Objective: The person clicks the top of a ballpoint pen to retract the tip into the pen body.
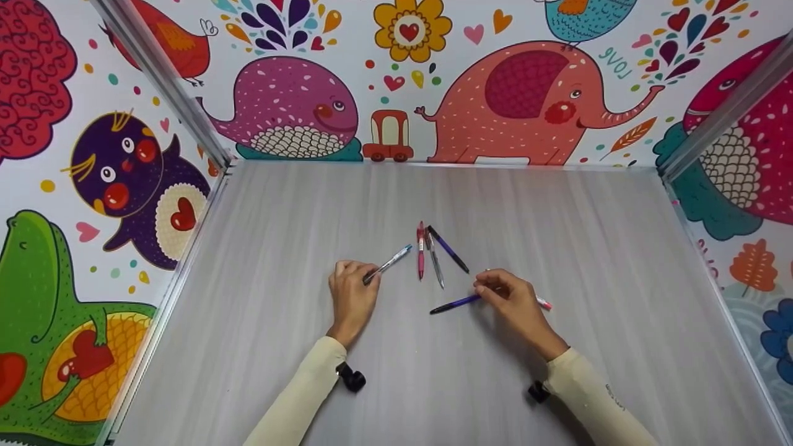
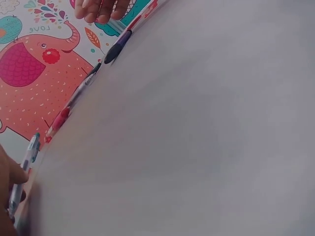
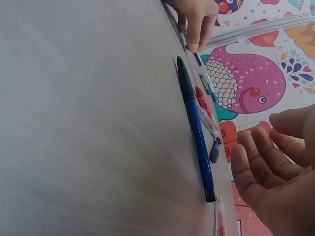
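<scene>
My left hand (image 1: pixel 354 300) pinches a clear pen with a light blue end (image 1: pixel 395 257), which points up and to the right. In the left wrist view that hand shows only at the left edge. My right hand (image 1: pixel 514 305) hovers over a blue pen with a black tip (image 1: pixel 454 304), its fingers loosely bent and holding nothing. The right wrist view shows this blue pen (image 3: pixel 198 130) lying on the table, apart from the fingers. Just beyond the right hand lies a white-and-red pen (image 1: pixel 544 303), partly hidden by it.
Between and beyond the hands lie a pink pen (image 1: pixel 421 253), a clear pen with a grey tip (image 1: pixel 436 265) and a dark purple pen (image 1: pixel 448 249), close together. The pale wood-grain table (image 1: pixel 279 204) is bounded by walls with printed cartoon animals and metal edge strips.
</scene>
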`<state>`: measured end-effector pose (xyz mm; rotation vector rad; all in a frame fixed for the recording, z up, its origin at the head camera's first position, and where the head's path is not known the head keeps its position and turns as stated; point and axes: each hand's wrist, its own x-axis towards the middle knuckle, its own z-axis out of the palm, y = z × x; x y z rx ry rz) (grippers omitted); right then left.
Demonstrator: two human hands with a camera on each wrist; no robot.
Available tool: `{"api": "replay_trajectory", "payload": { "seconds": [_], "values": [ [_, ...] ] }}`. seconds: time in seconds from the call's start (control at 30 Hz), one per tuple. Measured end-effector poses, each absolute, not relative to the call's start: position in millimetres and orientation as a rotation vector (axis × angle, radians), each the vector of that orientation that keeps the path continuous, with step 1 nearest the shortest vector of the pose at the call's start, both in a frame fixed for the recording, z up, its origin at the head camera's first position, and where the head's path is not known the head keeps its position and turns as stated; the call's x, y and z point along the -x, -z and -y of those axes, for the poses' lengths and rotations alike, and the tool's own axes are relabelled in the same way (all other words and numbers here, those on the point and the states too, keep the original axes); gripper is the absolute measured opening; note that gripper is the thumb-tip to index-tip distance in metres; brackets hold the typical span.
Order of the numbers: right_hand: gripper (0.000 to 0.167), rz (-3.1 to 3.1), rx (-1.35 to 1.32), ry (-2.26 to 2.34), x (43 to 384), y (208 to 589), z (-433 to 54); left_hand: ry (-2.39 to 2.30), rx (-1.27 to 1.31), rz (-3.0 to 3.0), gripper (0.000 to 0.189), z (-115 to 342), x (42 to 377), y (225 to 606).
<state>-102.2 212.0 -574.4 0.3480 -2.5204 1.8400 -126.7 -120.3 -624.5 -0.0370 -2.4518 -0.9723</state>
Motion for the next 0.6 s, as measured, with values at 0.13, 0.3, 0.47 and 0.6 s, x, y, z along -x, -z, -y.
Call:
{"api": "replay_trajectory", "payload": {
  "seconds": [0.13, 0.3, 0.47, 0.6],
  "values": [
    [0.016, 2.526, -0.348, -1.843, 102.1, 575.5, -212.1, 0.945, 0.036, 2.476, 0.010, 120.4, 128.8, 625.4],
    [0.015, 2.514, -0.346, -1.866, 102.2, 574.7, -210.9, 0.923, 0.005, 2.507, 0.009, 118.9, 129.6, 624.2],
    [0.016, 2.490, -0.342, -1.895, 102.1, 574.5, -210.2, 0.900, -0.028, 2.544, 0.023, 116.1, 128.6, 619.8],
    [0.017, 2.501, -0.340, -1.885, 101.7, 575.1, -211.4, 0.886, -0.027, 2.541, 0.035, 112.1, 126.5, 614.8]
  ]
}}
